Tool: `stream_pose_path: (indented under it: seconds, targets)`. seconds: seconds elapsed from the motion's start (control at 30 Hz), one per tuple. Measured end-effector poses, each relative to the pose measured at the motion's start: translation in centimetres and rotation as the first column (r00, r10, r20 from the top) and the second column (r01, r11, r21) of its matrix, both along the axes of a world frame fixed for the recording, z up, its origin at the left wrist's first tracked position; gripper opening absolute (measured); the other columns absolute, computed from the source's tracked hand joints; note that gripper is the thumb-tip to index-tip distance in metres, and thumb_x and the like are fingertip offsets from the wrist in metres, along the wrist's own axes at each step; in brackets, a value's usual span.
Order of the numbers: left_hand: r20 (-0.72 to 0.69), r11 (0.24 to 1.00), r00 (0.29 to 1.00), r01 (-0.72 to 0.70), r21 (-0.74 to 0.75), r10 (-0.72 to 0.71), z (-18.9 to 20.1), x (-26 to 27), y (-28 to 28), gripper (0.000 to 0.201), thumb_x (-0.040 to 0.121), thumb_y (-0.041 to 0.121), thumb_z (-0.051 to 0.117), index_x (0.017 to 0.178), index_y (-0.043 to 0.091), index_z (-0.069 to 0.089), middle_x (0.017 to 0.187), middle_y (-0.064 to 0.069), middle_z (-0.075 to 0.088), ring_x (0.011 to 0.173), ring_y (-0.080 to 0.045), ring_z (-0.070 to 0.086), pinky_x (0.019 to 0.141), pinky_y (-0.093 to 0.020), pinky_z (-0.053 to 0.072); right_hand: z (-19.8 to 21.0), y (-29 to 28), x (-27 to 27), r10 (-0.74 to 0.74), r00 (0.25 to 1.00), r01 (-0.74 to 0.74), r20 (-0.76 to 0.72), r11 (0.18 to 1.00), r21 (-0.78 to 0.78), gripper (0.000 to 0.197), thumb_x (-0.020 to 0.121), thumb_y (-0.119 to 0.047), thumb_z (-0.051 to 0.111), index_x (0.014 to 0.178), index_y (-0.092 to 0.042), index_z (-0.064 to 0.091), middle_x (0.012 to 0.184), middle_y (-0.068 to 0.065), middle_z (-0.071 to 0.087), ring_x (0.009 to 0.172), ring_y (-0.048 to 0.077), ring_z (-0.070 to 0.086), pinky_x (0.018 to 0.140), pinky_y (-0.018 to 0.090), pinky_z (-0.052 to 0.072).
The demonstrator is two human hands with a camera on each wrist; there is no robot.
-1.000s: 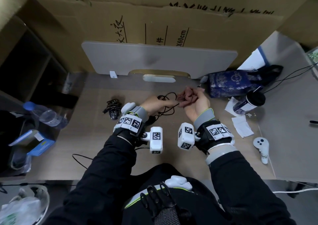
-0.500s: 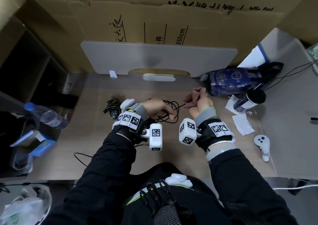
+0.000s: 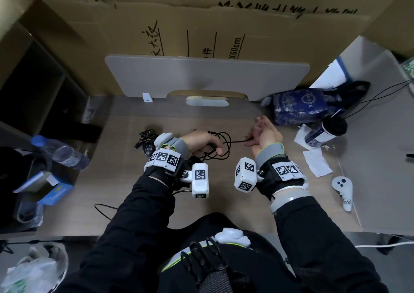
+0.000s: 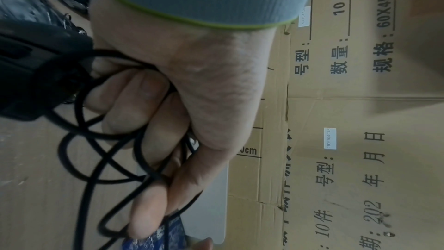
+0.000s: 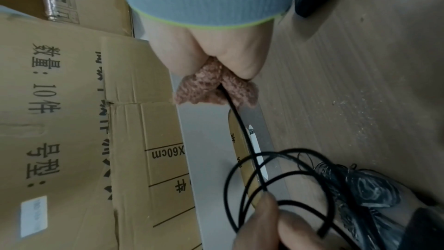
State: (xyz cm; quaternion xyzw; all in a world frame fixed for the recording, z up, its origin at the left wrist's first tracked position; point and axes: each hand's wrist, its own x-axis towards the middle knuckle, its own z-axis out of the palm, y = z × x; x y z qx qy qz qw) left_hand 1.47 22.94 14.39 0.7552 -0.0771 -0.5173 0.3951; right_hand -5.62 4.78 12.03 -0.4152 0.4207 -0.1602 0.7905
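Note:
A thin black cable (image 3: 224,140) lies in loose loops on the wooden desk (image 3: 134,180). My left hand (image 3: 201,142) grips several loops of the cable (image 4: 79,134) in curled fingers (image 4: 149,113), beside a black power adapter (image 4: 28,64). A straight stretch of cable (image 5: 242,134) runs right into a pinkish-brown knitted cloth (image 3: 255,131). My right hand (image 3: 265,133) squeezes that cloth (image 5: 211,86) round the cable, palm up. The two hands are about a hand's width apart.
A blue patterned bag (image 3: 300,107), a dark-lidded cup (image 3: 329,129), paper tissues (image 3: 317,161) and a white controller (image 3: 342,187) lie to the right. A tied black cable bundle (image 3: 146,142) and a water bottle (image 3: 65,152) sit left. A grey board (image 3: 201,77) and cardboard boxes (image 3: 224,24) stand behind.
The hands, close together a second ago, have drawn apart. The left hand pulled the coils back toward me and the right hand slid the cloth rightward along the cable.

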Motion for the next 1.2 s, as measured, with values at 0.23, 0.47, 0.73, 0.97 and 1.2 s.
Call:
stream_pose_path:
  seconds: [0.23, 0.47, 0.73, 0.97, 1.2]
  targets:
    - [-0.004, 0.999, 1.000, -0.025, -0.038, 0.024, 0.1, 0.2, 0.2, 0.031, 0.089, 0.020, 0.062, 0.058, 0.015, 0.060, 0.047, 0.006, 0.021, 0.042, -0.012, 0.013, 0.038, -0.020, 0.014, -2.2, -0.8, 0.8, -0.066, 0.975, 0.060, -0.212, 0.998, -0.035, 0.037, 0.098, -0.028, 0.033, 0.062, -0.020, 0.038, 0.047, 0.001, 0.032, 0.044, 0.014, 0.027, 0.047, 0.020, 0.036]
    - [-0.030, 0.983, 0.995, -0.099, -0.156, 0.095, 0.1, 0.5, 0.6, 0.040, 0.090, 0.014, 0.054, 0.050, 0.016, 0.050, 0.043, 0.005, 0.022, 0.040, -0.011, 0.011, 0.045, -0.024, 0.011, -1.7, -1.3, 0.0, -0.177, 0.956, 0.160, -0.233, 0.983, -0.091, 0.029, 0.099, -0.013, 0.031, 0.073, -0.012, 0.045, 0.039, 0.004, 0.038, 0.024, 0.016, 0.033, 0.027, 0.024, 0.038]
    - [-0.053, 0.888, 0.952, -0.300, -0.348, 0.301, 0.1, 1.3, -1.0, 0.035, 0.096, 0.019, 0.052, 0.062, 0.015, 0.048, 0.043, 0.006, 0.022, 0.038, -0.011, 0.011, 0.037, -0.018, 0.012, -3.3, -1.9, -0.6, 0.186, 0.870, -0.161, -0.457, 0.983, 0.094, 0.035, 0.099, -0.035, 0.042, 0.069, -0.018, 0.049, 0.050, 0.003, 0.051, 0.034, 0.018, 0.040, 0.037, 0.018, 0.039]
    - [-0.367, 0.661, 0.841, -0.540, -0.521, 0.398, 0.3, 2.0, -2.6, 0.033, 0.107, 0.026, 0.040, 0.080, 0.013, 0.054, 0.048, 0.007, 0.028, 0.040, -0.007, 0.019, 0.043, -0.020, 0.013, -2.4, 0.4, -0.4, 0.448, 0.839, -0.503, -0.309, 0.855, -0.127, 0.033, 0.086, -0.007, 0.058, 0.109, -0.025, 0.072, 0.113, -0.004, 0.071, 0.105, 0.019, 0.064, 0.090, 0.030, 0.047]
    - [-0.537, 0.453, 0.722, -0.692, -0.562, 0.437, 0.6, 2.3, -4.3, 0.027, 0.107, 0.023, 0.038, 0.100, 0.007, 0.058, 0.067, 0.000, 0.055, 0.056, -0.012, 0.049, 0.055, -0.020, 0.040, -0.8, 2.4, 0.5, 0.778, 0.624, -0.774, -0.072, 0.603, -0.192, 0.030, 0.088, -0.006, 0.067, 0.118, -0.005, 0.064, 0.112, 0.007, 0.071, 0.100, 0.010, 0.066, 0.086, 0.020, 0.050]
